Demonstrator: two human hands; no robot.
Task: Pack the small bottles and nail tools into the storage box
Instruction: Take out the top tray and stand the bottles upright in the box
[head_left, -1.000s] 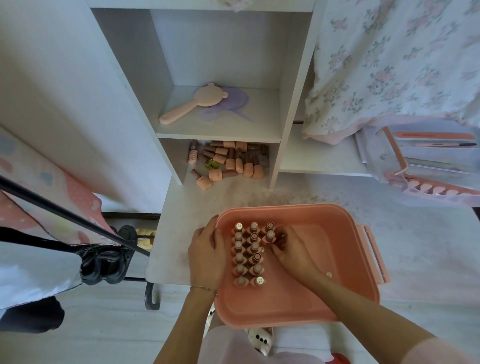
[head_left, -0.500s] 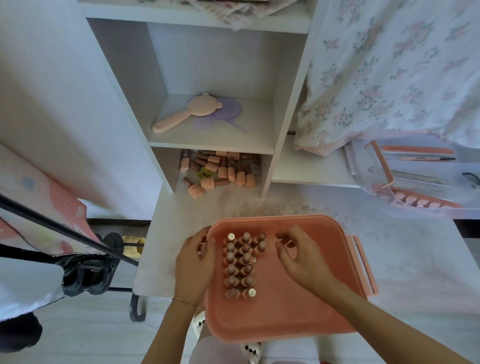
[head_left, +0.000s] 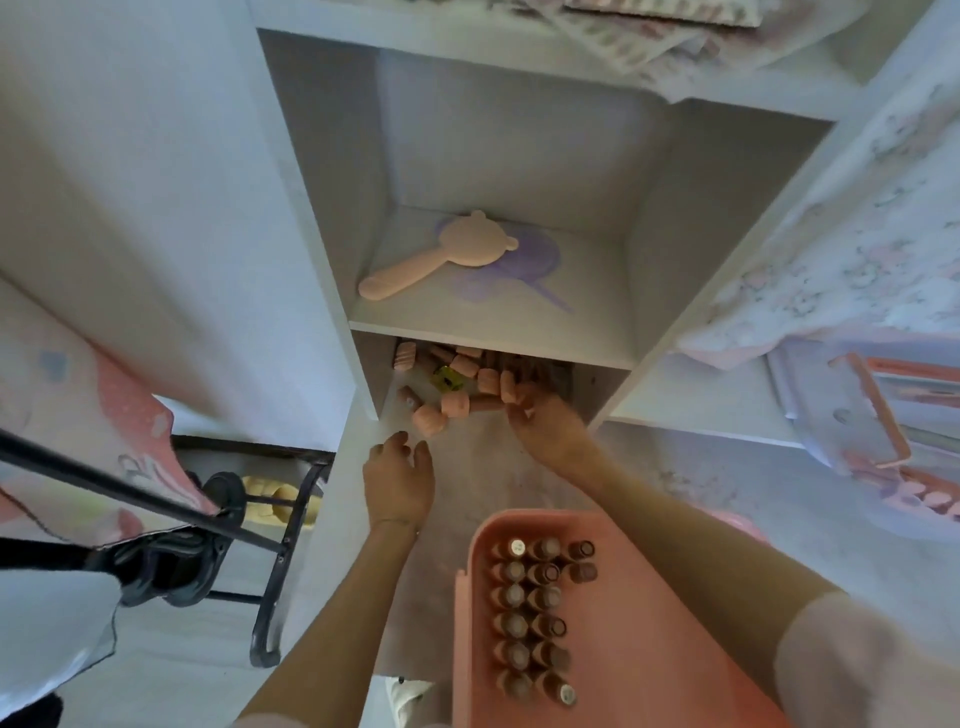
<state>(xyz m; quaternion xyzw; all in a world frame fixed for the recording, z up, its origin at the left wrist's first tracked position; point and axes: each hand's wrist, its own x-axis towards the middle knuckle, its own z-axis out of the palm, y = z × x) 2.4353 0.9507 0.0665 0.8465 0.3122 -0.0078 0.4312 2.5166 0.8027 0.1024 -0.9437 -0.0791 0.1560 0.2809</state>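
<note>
The pink storage box (head_left: 649, 649) is sitting on the white counter (head_left: 779, 493) at the near edge, and small bottles (head_left: 535, 618) are standing upright inside it along its left wall, in rows with their caps up. Beyond the box, under the lowest shelf (head_left: 493, 332) of the white cabinet, a loose pile of pink-capped bottles (head_left: 457, 384) is lying on the counter, most of them on their sides.

The right hand (head_left: 550, 426) is reaching past the box to the right end of that pile; its fingers (head_left: 519, 400) are curling against the nearest bottles, touching them, though whether they are actually gripping one cannot be told through the blur. The left hand (head_left: 397, 480) is hovering over the counter between the box and the pile, just short of the nearest fallen bottle, fingers loosely bent and holding nothing.

On the shelf above the pile, a pink bear-eared hand mirror (head_left: 447, 254) is lying beside a purple one (head_left: 514, 265). To the right of the box, well apart, a clear tray with a pink handle (head_left: 878, 410) is resting on the counter.
</note>
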